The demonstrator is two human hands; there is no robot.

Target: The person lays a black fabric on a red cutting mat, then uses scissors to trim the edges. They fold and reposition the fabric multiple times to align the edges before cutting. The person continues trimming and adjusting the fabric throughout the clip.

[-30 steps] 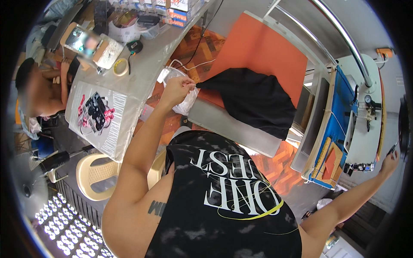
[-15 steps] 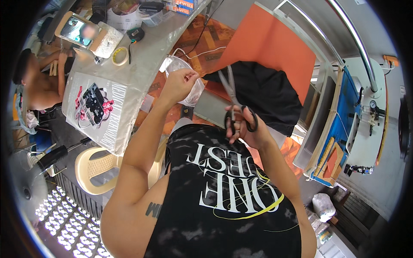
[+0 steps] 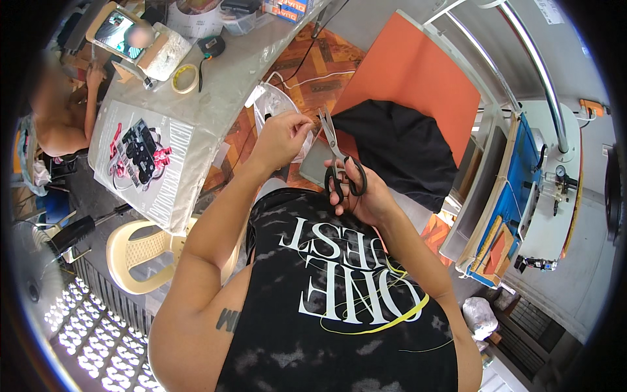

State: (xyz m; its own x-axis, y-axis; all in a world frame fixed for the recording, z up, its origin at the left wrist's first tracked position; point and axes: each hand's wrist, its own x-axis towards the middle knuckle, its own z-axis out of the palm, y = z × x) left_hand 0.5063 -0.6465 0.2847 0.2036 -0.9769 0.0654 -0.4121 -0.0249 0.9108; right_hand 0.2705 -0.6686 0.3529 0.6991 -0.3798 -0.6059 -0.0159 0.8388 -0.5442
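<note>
My right hand [image 3: 356,191] grips a pair of black-handled scissors [image 3: 331,140], its fingers through the loops. The blades point away from me and stand slightly apart. Just left of their tips, my left hand [image 3: 282,138] is closed in a pinch; whatever it may hold is too small to make out. Beyond the scissors, a black cloth [image 3: 398,147] lies bunched over an orange board [image 3: 408,72], its left corner near the blades.
A grey-covered table [image 3: 245,72] on the left carries a tape roll [image 3: 185,79], a tape measure [image 3: 211,46] and a propped phone [image 3: 121,36]. A co-worker [image 3: 65,121] sits beyond it. A cream plastic chair [image 3: 140,255] stands left. Metal rails and a machine [image 3: 555,189] are at right.
The scissors have moved left and a little nearer me, and their blades have closed partway. My left hand has shifted slightly right and nearer me, still pinched. The cloth stays on the board.
</note>
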